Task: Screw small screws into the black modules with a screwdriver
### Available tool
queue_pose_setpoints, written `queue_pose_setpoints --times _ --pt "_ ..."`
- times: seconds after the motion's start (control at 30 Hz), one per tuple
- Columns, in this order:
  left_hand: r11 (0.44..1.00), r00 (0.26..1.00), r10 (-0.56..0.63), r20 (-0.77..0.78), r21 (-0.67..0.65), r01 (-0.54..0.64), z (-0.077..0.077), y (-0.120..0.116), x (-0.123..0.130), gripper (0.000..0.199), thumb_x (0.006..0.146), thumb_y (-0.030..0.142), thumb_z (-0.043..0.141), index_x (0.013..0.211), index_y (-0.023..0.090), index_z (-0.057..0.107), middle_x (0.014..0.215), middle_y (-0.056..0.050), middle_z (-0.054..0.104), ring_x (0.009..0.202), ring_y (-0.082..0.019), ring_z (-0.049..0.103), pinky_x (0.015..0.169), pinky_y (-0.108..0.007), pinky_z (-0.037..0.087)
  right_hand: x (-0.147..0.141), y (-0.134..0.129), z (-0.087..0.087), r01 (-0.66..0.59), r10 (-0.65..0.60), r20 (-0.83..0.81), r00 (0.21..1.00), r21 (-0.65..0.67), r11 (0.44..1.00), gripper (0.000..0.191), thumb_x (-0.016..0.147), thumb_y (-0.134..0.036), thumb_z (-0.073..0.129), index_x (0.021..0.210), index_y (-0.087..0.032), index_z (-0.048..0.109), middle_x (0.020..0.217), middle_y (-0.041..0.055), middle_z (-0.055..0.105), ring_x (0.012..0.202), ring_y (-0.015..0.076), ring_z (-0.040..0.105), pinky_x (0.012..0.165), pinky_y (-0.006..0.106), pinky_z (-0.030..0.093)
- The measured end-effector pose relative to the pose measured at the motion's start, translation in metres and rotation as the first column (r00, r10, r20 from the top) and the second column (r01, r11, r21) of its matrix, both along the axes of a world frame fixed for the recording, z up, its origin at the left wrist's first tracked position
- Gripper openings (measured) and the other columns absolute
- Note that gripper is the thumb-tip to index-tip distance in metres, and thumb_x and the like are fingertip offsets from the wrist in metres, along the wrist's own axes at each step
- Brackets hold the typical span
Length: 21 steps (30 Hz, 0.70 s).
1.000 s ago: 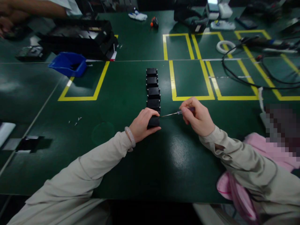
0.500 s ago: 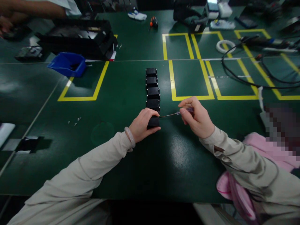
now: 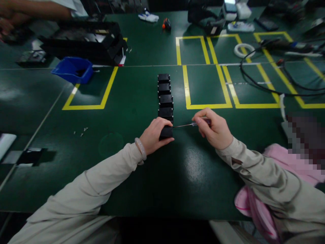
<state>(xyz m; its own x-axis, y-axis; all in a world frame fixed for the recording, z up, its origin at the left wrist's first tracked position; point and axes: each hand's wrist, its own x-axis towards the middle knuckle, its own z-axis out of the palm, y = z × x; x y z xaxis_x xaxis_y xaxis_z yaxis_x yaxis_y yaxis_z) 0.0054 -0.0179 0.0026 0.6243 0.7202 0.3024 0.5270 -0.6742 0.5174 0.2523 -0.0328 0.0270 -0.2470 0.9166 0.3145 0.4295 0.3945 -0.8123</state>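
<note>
My left hand (image 3: 155, 135) is closed round a small black block (image 3: 166, 132), fingers on its far side and thumb on its near side. In my right hand (image 3: 214, 128) is a screwdriver (image 3: 194, 124) with a clear purplish handle, pinched between thumb and fingers. Its thin shaft points left, and the tip meets the right side of the block near the far corner. Just beyond, a column of several similar black blocks (image 3: 166, 100) runs away from me, with small shiny screws at their sides.
Several loose screws (image 3: 85, 129) lie on the green table (image 3: 142, 183) at left. A blue bin (image 3: 73, 69) and stacked black trays (image 3: 83, 44) stand far left, near another person's arm (image 3: 38, 10). A black cable (image 3: 254, 79) and white ring (image 3: 244, 50) lie at right.
My right hand has turned slightly on the screwdriver handle, its fingers shifting a little. The left hand and the black block have stayed in place.
</note>
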Motion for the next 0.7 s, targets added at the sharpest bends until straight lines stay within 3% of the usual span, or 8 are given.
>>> queue_pose_setpoints --times 0.1,0.27,0.43,0.6,0.7 --pt "1.000 1.000 -0.003 0.000 -0.002 0.003 0.0004 -0.0006 -0.0001 0.037 0.084 0.030 0.071 0.112 0.017 0.050 0.112 -0.009 0.060 0.106 -0.024 0.057 0.093 -0.041 0.048 0.0003 -0.0002 -0.0004 0.009 -0.009 -0.023 1.000 -0.001 1.000 0.013 0.096 -0.027 0.050 0.107 -0.020 0.052 0.067 -0.0051 0.050 0.054 0.0086 0.049 0.055 0.025 0.038" --pt "1.000 1.000 -0.004 -0.002 0.001 0.004 0.0007 -0.0008 -0.0004 0.037 0.085 0.030 0.070 0.112 0.017 0.050 0.112 -0.009 0.060 0.106 -0.024 0.057 0.093 -0.040 0.048 0.0009 0.0010 -0.0022 0.002 -0.003 -0.036 0.999 -0.034 0.999 0.015 0.097 -0.034 0.051 0.089 -0.021 0.052 0.058 -0.0071 0.046 0.045 0.0069 0.045 0.049 0.025 0.035" --pt "1.000 1.000 -0.008 0.002 0.000 0.008 0.0011 -0.0008 -0.0005 0.036 0.085 0.029 0.071 0.112 0.017 0.050 0.112 -0.009 0.060 0.107 -0.024 0.057 0.093 -0.041 0.048 0.0002 0.0019 -0.0044 -0.013 0.003 -0.120 0.993 -0.080 0.997 0.011 0.099 -0.032 0.048 0.104 -0.022 0.049 0.058 -0.0084 0.048 0.043 0.0076 0.048 0.047 0.024 0.038" --pt "1.000 1.000 0.003 -0.003 -0.012 -0.003 0.0012 -0.0008 -0.0004 0.037 0.085 0.030 0.071 0.112 0.017 0.050 0.112 -0.009 0.060 0.106 -0.024 0.057 0.093 -0.041 0.048 0.0015 0.0023 -0.0043 0.013 -0.021 -0.086 0.996 -0.084 0.996 0.018 0.097 -0.037 0.051 0.088 -0.021 0.051 0.057 -0.0077 0.047 0.041 0.0055 0.044 0.044 0.024 0.034" --pt "1.000 1.000 0.000 0.001 -0.010 0.000 0.0005 -0.0007 -0.0004 0.037 0.084 0.029 0.071 0.112 0.016 0.050 0.113 -0.009 0.059 0.106 -0.023 0.056 0.094 -0.040 0.047 0.0021 0.0032 -0.0060 -0.004 -0.005 -0.105 0.994 -0.079 0.997 0.014 0.097 -0.035 0.051 0.093 -0.021 0.052 0.056 -0.0081 0.047 0.042 0.0064 0.045 0.046 0.024 0.036"
